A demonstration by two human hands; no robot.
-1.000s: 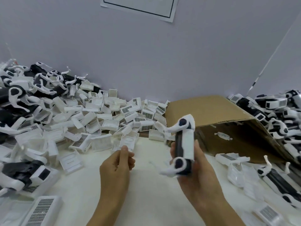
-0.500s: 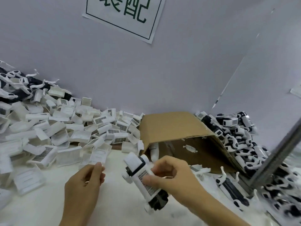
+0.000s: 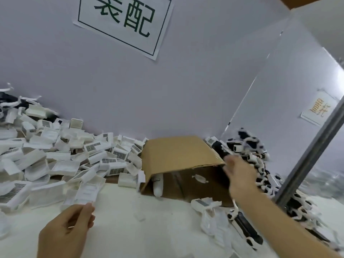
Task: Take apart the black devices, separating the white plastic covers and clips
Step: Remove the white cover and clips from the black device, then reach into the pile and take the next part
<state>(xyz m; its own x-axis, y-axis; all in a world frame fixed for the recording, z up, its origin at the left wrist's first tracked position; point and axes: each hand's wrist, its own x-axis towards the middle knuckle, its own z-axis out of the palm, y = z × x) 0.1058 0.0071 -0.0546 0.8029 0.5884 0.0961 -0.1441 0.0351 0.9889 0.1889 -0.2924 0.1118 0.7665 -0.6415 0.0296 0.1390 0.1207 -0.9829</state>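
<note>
My right hand is blurred and stretched out over the right corner of the cardboard box, next to the heap of black devices with white clips. Its fingers look spread, with no device in them. My left hand rests low at the front left with its fingers loosely curled. Its fingertips lie just below a white cover at the edge of the big pile of white covers, and I see nothing held. Another black device lies on the table under my right forearm.
The box lies on its side, opening toward me, with a white clip and a white part inside. A grey metal post slants up at the right. Loose white covers lie in front of the box. Grey walls close off the back.
My right hand held a black device with a white cover near the middle; it has swung right to the device heap and the device is no longer in it. My view tilted up and right.
</note>
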